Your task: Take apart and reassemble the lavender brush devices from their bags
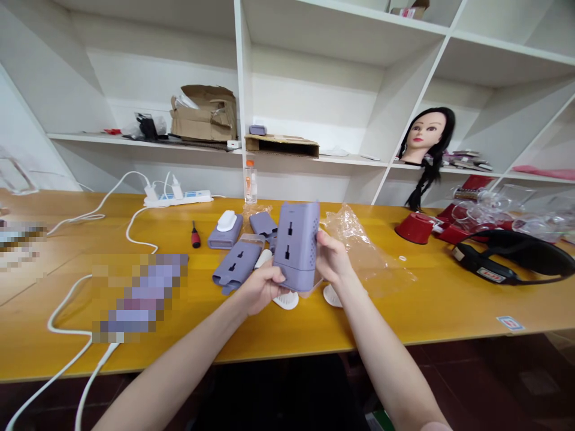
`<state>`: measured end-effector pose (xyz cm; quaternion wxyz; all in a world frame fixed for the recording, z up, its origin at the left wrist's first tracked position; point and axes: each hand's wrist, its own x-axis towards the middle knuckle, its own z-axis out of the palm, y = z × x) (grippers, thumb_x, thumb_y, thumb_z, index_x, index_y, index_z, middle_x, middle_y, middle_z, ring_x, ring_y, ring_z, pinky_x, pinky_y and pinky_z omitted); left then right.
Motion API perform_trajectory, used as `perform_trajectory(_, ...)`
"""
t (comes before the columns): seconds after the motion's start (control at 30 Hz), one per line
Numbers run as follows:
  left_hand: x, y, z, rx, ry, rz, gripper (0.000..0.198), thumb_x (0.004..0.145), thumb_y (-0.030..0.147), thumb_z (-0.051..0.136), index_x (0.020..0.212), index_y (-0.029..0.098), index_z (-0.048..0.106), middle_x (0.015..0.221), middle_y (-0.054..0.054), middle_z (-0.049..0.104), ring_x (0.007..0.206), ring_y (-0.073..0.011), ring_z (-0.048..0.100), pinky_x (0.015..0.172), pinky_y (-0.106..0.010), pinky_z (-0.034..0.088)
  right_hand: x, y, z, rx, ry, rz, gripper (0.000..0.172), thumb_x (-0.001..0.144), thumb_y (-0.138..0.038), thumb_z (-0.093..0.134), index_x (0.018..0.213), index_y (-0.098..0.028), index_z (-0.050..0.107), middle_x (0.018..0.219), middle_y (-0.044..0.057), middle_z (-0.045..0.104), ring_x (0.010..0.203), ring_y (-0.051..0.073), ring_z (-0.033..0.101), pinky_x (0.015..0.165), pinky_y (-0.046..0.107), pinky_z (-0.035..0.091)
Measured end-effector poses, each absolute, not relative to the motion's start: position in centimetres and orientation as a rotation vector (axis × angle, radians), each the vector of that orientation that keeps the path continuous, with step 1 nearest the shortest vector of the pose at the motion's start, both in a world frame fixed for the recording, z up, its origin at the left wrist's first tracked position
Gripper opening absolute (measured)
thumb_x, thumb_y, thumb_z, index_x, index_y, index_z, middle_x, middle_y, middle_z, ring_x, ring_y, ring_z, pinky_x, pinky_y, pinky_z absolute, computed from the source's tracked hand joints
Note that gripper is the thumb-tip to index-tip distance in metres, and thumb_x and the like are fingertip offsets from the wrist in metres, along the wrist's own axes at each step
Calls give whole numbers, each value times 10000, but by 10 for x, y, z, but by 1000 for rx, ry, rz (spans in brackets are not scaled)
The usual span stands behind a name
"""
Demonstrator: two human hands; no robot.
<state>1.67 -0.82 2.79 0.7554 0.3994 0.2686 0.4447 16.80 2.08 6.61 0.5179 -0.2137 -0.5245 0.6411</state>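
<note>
Upright above the table, a purple plastic housing [302, 239] with two black keyhole-shaped slots and a dotted side is held between my hands. My left hand [264, 288] grips its lower left corner, thumb on the front. Against the right side rests my right hand [333, 258], its fingers partly hidden behind the housing. Just below lie a white slotted part [287, 300] and a second white part [332, 296]. To the left are a purple case [234, 263] with similar slots and a purple box [227, 233] with a white piece [226, 221] on top.
A red-handled screwdriver [195, 236] lies left of the cases. Clear plastic wrap [363, 251] spreads to the right. Farther right sit a red cup-shaped base [414, 228] and a black headband device [494, 263]. White cables run from a power strip [193, 197]; a bottle [250, 184] stands behind.
</note>
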Motion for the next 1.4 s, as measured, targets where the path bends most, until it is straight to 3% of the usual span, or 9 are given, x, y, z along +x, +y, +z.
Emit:
perform_trajectory(0.17, 14, -6, 29, 741, 513, 868, 255, 517, 187, 501, 772, 196, 501, 703, 7, 604, 589, -144, 559, 561, -270, 428, 161, 21, 64, -514, -1332, 1575, 478, 660, -568, 606, 971, -206, 603, 905, 72, 673, 854, 262, 631, 710, 413, 497)
perform_trajectory(0.27, 17, -7, 29, 869, 660, 944, 293, 643, 292, 521, 925, 213, 520, 855, -23, 632, 750, -183, 602, 613, -283, 436, 155, 21, 63, -644, -1249, 1340, 405, 625, -467, 690, 922, -209, 595, 914, 46, 655, 832, 219, 615, 731, 360, 492)
perform_trajectory(0.37, 21, -7, 27, 1126, 834, 1124, 379, 725, 424, 537, 1046, 222, 528, 1029, -48, 618, 923, -217, 582, 681, -291, 438, 149, 23, 60, -845, -1164, 1051, 458, 584, -388, 749, 971, -219, 572, 943, 32, 639, 882, 203, 592, 791, 340, 477)
perform_trajectory(0.5, 24, -4, 20, 1421, 857, 1260, 527, 591, 258, 699, 1084, 194, 526, 1056, -65, 610, 964, -227, 562, 788, -311, 436, 143, 21, 59, -969, -1201, 867, 560, 583, -377, 760, 1074, -229, 538, 1031, 46, 621, 976, 212, 566, 869, 357, 451)
perform_trajectory(0.63, 21, 1, 21, 1214, 860, 1337, 456, 573, 150, 622, 1016, 162, 517, 878, -30, 621, 778, -170, 571, 690, -275, 443, 149, 11, 63, -930, -1280, 1153, 444, 692, -408, 662, 1082, -232, 545, 1076, 59, 617, 986, 217, 578, 838, 360, 467)
perform_trajectory(0.73, 19, 1, 26, 1103, 838, 1353, 439, 542, 114, 591, 974, 151, 521, 792, -7, 608, 693, -140, 547, 639, -253, 431, 157, 3, 59, -940, -1381, 1349, 473, 690, -342, 659, 1133, -241, 527, 1090, 55, 620, 971, 216, 579, 808, 355, 472)
perform_trajectory(1.0, 20, -3, 28, 1138, 853, 1232, 626, 543, 116, 715, 1123, 194, 491, 968, -29, 637, 875, -179, 582, 758, -288, 460, 167, 4, 36, -984, -1543, 1117, 409, 751, -251, 572, 1156, -295, 528, 1104, 3, 611, 1033, 218, 515, 902, 379, 393)
perform_trajectory(1.2, 17, 0, 27, 1094, 828, 1179, 704, 529, 115, 753, 1165, 208, 466, 995, -40, 638, 882, -187, 589, 794, -321, 470, 164, 3, 36, -1083, -1560, 928, 303, 783, -300, 571, 1085, -282, 574, 939, 2, 649, 881, 221, 554, 874, 393, 375)
perform_trajectory(1.4, 18, -5, 30, 1141, 732, 1258, 635, 544, 93, 730, 1126, 188, 494, 959, -29, 636, 852, -181, 586, 764, -306, 471, 154, 1, 49, -855, -1384, 983, 316, 765, -359, 614, 1063, -265, 572, 1071, 23, 630, 991, 206, 559, 896, 360, 406)
